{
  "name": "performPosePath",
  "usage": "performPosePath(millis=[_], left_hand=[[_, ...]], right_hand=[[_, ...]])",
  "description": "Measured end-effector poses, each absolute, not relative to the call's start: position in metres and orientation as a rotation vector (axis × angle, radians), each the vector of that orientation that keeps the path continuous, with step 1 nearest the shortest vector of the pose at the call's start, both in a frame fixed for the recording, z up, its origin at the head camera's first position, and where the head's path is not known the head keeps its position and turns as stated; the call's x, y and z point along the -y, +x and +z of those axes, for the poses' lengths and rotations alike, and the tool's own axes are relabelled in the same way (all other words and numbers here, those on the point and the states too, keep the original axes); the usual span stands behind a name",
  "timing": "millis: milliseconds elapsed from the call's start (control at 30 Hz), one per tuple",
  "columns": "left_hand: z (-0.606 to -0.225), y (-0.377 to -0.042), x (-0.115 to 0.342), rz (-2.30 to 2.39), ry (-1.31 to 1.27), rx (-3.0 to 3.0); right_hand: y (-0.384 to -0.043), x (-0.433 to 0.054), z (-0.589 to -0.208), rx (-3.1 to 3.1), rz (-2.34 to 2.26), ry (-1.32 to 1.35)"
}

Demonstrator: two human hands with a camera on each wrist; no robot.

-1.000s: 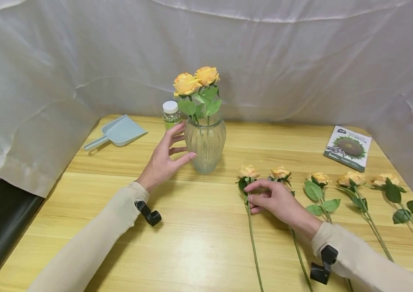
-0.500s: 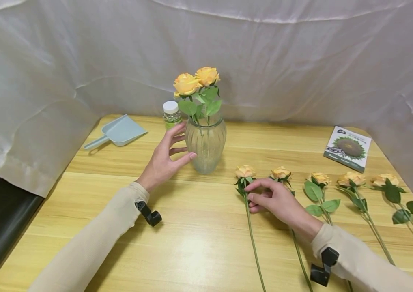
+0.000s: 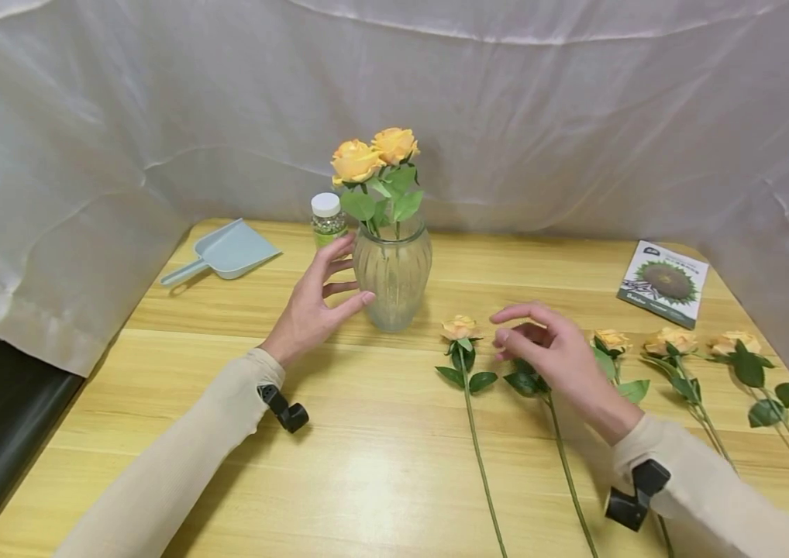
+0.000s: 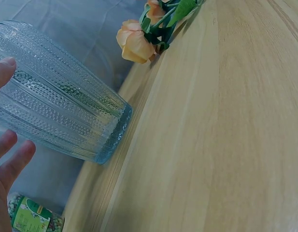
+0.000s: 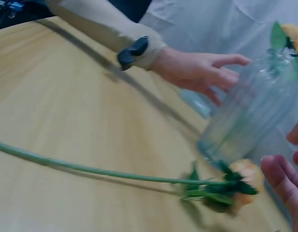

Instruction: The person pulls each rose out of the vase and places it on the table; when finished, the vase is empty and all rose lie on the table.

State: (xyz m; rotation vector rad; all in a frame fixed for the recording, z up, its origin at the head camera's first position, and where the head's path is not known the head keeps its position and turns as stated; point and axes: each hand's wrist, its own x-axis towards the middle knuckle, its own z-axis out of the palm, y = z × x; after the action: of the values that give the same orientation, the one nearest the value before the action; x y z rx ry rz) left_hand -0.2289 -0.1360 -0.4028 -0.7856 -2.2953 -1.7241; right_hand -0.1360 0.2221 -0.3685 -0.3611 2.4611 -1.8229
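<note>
A ribbed glass vase (image 3: 397,283) stands upright with two yellow artificial roses (image 3: 358,161) in it. At its left side is my left hand (image 3: 312,306), fingers spread, thumb tip and index finger at the glass; the left wrist view shows the other fingers apart from the vase (image 4: 57,96). My right hand (image 3: 565,360) hovers with loosely bent fingers and holds nothing. Left of it lies a rose (image 3: 460,328) with its leaves spread, also seen in the right wrist view. Beneath the hand lies another rose, its leaves (image 3: 525,383) showing and its bloom hidden.
Several more roses (image 3: 673,341) lie side by side on the right of the wooden table (image 3: 353,465). A sunflower packet (image 3: 665,283) lies at the back right. Behind the vase stands a white-capped bottle (image 3: 327,217); a blue dustpan (image 3: 230,249) lies at the back left.
My right hand has let go of the nearest rose and moved up and right. That rose has shifted slightly left, its leaves now spread. The left hand and vase have stayed put.
</note>
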Motion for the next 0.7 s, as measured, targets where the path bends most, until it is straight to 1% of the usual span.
performPosePath(millis=[200,367,567,700], left_hand=[[-0.403,-0.230,0.136,-1.716,-0.788,2.297],[-0.404,-0.230,0.136,-1.719,-0.785,2.294],[-0.405,-0.230,0.136,-1.716,-0.784,2.296],[-0.405,-0.230,0.136,-1.715,-0.786,2.296]], right_hand=[[-0.147,-0.228,-0.344,-2.453,-1.916,-0.420],[-0.159,-0.225,-0.332,-2.452,-2.002,-0.483],[-0.180,-0.214,-0.331,-2.422,-2.058,-0.557],[-0.196,-0.204,-0.335,-2.454,-1.990,-0.628]])
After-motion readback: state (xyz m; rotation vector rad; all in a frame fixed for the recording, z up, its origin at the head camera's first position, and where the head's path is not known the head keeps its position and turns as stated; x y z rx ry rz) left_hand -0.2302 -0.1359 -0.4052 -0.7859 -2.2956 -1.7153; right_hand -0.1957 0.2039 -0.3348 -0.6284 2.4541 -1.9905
